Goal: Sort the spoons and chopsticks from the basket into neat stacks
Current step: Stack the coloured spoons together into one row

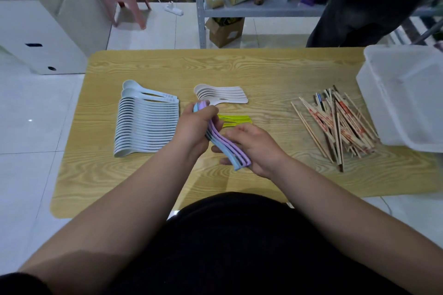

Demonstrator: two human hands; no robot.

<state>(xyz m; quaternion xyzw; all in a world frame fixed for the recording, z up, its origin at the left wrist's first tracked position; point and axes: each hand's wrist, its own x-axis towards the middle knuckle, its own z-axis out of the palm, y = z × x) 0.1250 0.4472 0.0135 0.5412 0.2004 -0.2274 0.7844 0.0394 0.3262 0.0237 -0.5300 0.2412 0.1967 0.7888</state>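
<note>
the nested bundle of purple and blue spoons (221,140) sits between both hands above the middle of the wooden table (263,67); the left hand (194,127) is wrapped around the bowl end, the right hand (254,148) closes over the handle end. these look like thin plastic, so likely light, stiff and a little slick, prone to fanning apart if squeezed unevenly; pinching across the stacked handles while cupping the bowls seems the surest hold. just behind the bundle lie the yellow-green spoons (236,120), and beyond them the white spoon stack (221,94). to the left runs the long row of pale blue spoons (146,124). well to the right the chopsticks (340,124) lie in a loose, crossed heap, not yet squared, next to the translucent basket (383,103), which looks empty
</note>
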